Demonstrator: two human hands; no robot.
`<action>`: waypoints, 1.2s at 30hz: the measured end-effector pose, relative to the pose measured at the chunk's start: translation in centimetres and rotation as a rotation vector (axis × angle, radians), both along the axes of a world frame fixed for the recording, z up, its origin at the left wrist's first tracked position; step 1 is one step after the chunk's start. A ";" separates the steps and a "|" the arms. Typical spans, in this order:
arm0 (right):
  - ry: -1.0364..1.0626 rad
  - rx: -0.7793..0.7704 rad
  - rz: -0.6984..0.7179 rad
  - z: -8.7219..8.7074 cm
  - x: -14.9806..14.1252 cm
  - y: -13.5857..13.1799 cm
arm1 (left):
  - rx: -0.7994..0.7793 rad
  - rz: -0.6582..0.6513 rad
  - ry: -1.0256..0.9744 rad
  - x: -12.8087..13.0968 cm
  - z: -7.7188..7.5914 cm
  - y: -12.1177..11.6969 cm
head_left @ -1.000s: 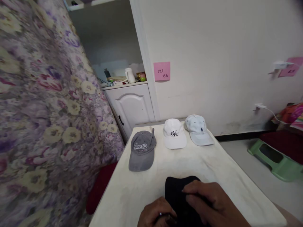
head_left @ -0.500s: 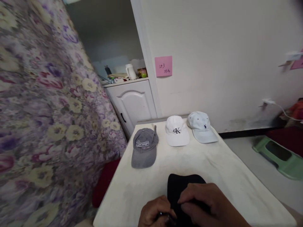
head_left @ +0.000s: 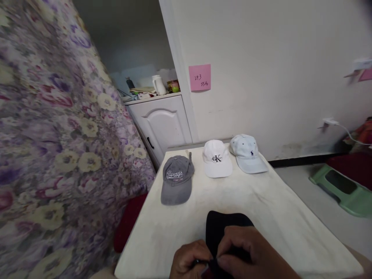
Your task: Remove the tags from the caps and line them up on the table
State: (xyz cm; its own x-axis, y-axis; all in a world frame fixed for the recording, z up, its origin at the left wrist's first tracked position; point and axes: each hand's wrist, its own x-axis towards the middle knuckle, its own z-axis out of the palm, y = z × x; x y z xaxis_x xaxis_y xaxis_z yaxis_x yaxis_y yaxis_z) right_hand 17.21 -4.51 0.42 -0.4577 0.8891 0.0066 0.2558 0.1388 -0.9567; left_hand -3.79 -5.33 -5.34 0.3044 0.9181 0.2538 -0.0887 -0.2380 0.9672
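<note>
A black cap (head_left: 223, 223) lies at the near edge of the table, its brim pointing away from me. My left hand (head_left: 189, 256) is closed on the cap's near left part, where a small dark piece with a shiny spot shows between the fingers. From the right, my right hand (head_left: 251, 250) pinches the black cap close to the left fingertips, thumb and forefinger together. What exactly the fingertips grip is partly hidden. Farther back sit a grey cap (head_left: 176, 190) with white lettering, a white cap (head_left: 217, 167) with a black logo and a pale blue cap (head_left: 250, 162).
The cream-covered table (head_left: 157, 236) ends near a wall bearing a pink note (head_left: 200, 77). A floral curtain (head_left: 69, 155) hangs at the left, beside a white cabinet (head_left: 162, 124). A green stool (head_left: 343, 193) stands on the floor at right.
My right fingertips have come slightly nearer the left ones at the black cap's near side. A reddish patch now shows below my left fingers. The other caps have stayed put.
</note>
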 end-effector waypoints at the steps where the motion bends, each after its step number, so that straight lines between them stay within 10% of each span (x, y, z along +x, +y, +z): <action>1: -0.002 -0.021 -0.007 0.0 0.0 0.0 | 0.005 -0.002 -0.005 0.1 0.1 0.0; 36: -0.045 -0.072 -0.017 -0.7 -0.6 0.3 | -0.172 0.003 -0.028 0.3 0.3 -0.3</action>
State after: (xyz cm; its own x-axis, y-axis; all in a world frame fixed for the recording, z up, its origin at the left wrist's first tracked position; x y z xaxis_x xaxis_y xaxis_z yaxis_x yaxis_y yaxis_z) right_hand 16.59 -4.24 -0.33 -0.4413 0.8939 -0.0779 0.3004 0.0654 -0.9516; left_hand -3.52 -5.58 -5.08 0.2962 0.9498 0.1013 -0.1153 -0.0697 0.9909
